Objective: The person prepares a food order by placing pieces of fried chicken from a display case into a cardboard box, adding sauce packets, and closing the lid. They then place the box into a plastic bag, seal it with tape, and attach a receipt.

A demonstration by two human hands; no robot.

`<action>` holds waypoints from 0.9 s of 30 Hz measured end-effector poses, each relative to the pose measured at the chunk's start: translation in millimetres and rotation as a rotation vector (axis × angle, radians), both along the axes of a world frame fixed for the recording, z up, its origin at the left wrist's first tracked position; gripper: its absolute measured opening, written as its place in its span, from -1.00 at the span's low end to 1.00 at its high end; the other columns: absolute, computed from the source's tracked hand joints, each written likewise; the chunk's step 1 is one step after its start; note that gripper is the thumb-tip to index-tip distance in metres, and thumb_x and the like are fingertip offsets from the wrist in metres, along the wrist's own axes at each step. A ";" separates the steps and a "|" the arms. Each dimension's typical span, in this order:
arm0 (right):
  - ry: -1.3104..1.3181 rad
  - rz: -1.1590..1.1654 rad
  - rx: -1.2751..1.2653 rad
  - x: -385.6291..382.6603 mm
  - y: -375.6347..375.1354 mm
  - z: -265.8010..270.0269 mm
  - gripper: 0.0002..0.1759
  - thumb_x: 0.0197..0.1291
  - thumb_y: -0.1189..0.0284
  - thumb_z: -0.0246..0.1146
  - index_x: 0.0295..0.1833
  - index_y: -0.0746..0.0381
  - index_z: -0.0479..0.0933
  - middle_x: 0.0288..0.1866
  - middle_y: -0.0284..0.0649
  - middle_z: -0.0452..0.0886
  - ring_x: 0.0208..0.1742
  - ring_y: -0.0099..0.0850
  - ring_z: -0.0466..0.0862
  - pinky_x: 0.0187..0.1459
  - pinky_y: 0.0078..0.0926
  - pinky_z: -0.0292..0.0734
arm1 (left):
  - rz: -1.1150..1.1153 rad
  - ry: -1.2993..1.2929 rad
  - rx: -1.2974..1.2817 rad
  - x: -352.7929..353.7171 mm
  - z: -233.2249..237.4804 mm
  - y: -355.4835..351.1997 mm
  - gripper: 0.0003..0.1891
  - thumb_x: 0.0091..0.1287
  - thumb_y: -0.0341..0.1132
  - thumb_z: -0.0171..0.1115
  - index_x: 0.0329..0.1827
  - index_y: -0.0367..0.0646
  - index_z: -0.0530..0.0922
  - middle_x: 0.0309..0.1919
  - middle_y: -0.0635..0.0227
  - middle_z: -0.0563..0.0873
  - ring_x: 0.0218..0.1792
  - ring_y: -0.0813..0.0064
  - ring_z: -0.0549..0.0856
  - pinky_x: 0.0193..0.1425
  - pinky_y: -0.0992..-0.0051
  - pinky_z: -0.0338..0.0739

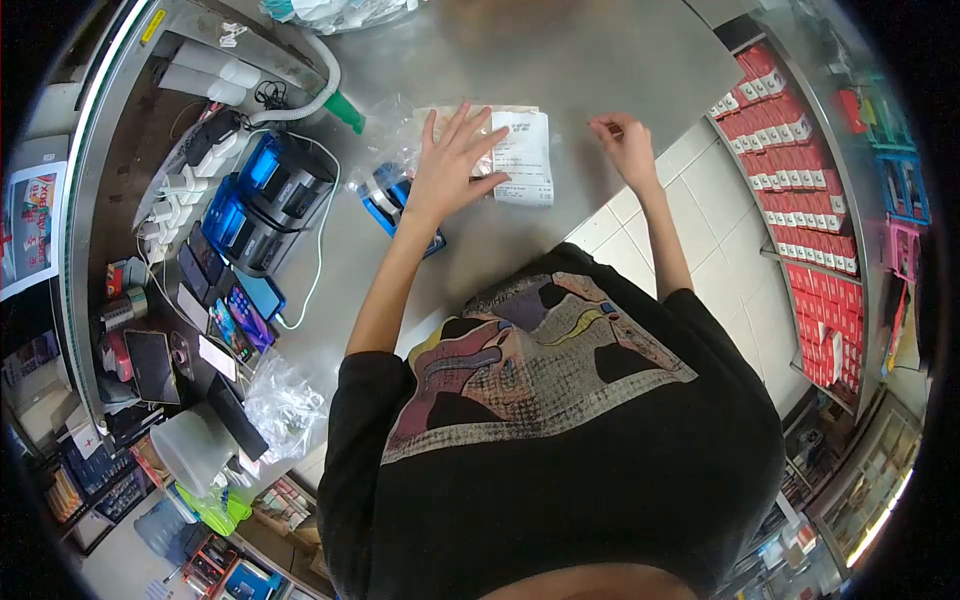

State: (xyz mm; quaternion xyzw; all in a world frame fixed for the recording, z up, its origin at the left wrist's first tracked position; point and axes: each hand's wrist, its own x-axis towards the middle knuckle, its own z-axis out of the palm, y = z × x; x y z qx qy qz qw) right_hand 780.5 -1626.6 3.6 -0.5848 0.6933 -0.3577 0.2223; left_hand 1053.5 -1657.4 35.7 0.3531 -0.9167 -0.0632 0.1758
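My left hand [460,165] lies spread over papers and a clear plastic bag [395,130] on the metal counter, its fingertips beside a printed white receipt [522,160]. Under and beside my left wrist is a blue tape dispenser [385,195], partly hidden by the forearm. To the right of the receipt, my right hand [622,145] hovers near the counter's right side, apart from the paper. Its fingers are curled, with the thumb and index close together. Whatever may be between those fingertips is too small to make out.
Blue-and-black machines [270,200] stand at the left, with several phones [245,312], cables and a power strip near them. A green-tipped hose [343,112] reaches over the counter [450,60]. Crumpled plastic [285,400] lies lower left. Shelves of red boxes [790,170] stand at the right.
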 end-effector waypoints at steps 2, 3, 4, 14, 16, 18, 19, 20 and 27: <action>-0.129 0.001 0.100 13.4 -1.4 30.2 -0.87 0.05 0.47 0.25 -0.31 0.30 0.64 -0.48 -0.23 0.57 -0.42 -0.45 0.57 -0.35 -0.49 0.49 | -0.005 0.035 0.043 1.4 -6.0 -3.0 -0.41 -0.01 0.07 0.30 0.15 0.18 0.46 0.19 0.35 0.43 0.30 0.28 0.28 0.39 0.10 -0.05; -0.186 0.120 0.118 22.0 -3.4 38.0 -0.82 0.05 0.50 0.23 -0.18 0.28 0.60 -0.49 -0.24 0.57 -0.42 -0.48 0.56 -0.35 -0.50 0.48 | 0.003 0.034 0.044 1.8 -6.7 -5.4 -0.41 -0.01 0.07 0.30 0.15 0.18 0.46 0.19 0.35 0.43 0.30 0.28 0.28 0.39 0.10 -0.05; -0.244 0.240 0.138 32.4 -4.6 45.4 -0.72 0.06 0.54 0.21 -0.05 0.25 0.56 -0.49 -0.25 0.58 -0.42 -0.50 0.55 -0.36 -0.51 0.46 | -0.020 0.075 0.077 2.7 -7.4 -7.1 -0.39 -0.03 0.08 0.31 0.14 0.16 0.46 0.17 0.35 0.45 0.28 0.28 0.31 0.39 0.11 -0.04; 0.128 0.475 0.021 107.3 -19.3 24.2 -0.32 -0.02 0.35 0.31 0.14 0.37 0.15 -0.26 0.09 0.56 -0.19 0.03 0.56 -0.19 -0.18 0.46 | -0.063 0.230 0.228 5.2 -11.2 -12.2 -0.32 -0.21 -0.06 0.44 0.07 -0.03 0.49 0.13 0.26 0.48 0.21 0.20 0.37 0.32 0.13 0.08; 0.141 0.385 0.147 107.4 -24.6 24.0 -0.18 -0.13 0.21 0.38 0.12 0.46 0.16 -0.19 0.19 0.54 -0.10 0.06 0.54 -0.15 -0.14 0.47 | -0.038 0.272 0.229 4.2 -30.3 -19.1 -0.26 -0.32 -0.10 0.47 0.08 -0.03 0.48 0.11 0.25 0.49 0.20 0.19 0.38 0.32 0.15 0.09; 0.325 0.228 0.217 103.2 -35.0 34.5 0.13 -0.50 -0.07 0.49 0.13 0.46 0.21 -0.16 0.14 0.56 -0.05 0.00 0.56 -0.08 -0.19 0.50 | -0.017 0.277 0.139 2.2 -27.5 -17.1 -0.27 -0.27 -0.09 0.46 0.12 0.09 0.47 0.12 0.31 0.50 0.21 0.22 0.38 0.32 0.07 0.09; 0.317 0.168 0.310 98.9 -44.8 43.4 0.04 -0.55 -0.10 0.50 0.00 0.41 0.32 -0.25 0.06 0.60 -0.15 0.01 0.59 -0.15 -0.20 0.51 | -0.001 0.248 0.095 1.9 -28.0 -20.5 -0.29 -0.19 0.01 0.41 0.13 0.14 0.46 0.14 0.34 0.48 0.21 0.22 0.38 0.33 0.06 0.07; 0.292 0.155 0.250 88.3 -53.5 32.3 -0.05 -0.51 -0.09 0.49 -0.07 0.37 0.34 -0.31 0.02 0.60 -0.22 -0.01 0.60 -0.21 -0.21 0.50 | 0.033 0.232 0.058 -0.7 -29.8 -25.3 -0.29 -0.16 0.11 0.37 0.14 0.14 0.46 0.18 0.35 0.44 0.23 0.23 0.35 0.34 0.06 0.05; 0.201 0.072 0.210 51.9 -27.9 47.5 -0.49 -0.09 0.15 0.38 -0.22 0.30 0.37 -0.45 -0.07 0.60 -0.38 -0.11 0.61 -0.32 -0.26 0.49 | 0.250 0.096 -0.121 -6.9 -37.2 -99.9 -0.21 -0.14 0.07 0.36 0.24 0.07 0.35 0.25 0.21 0.32 0.31 0.16 0.21 0.39 0.06 -0.04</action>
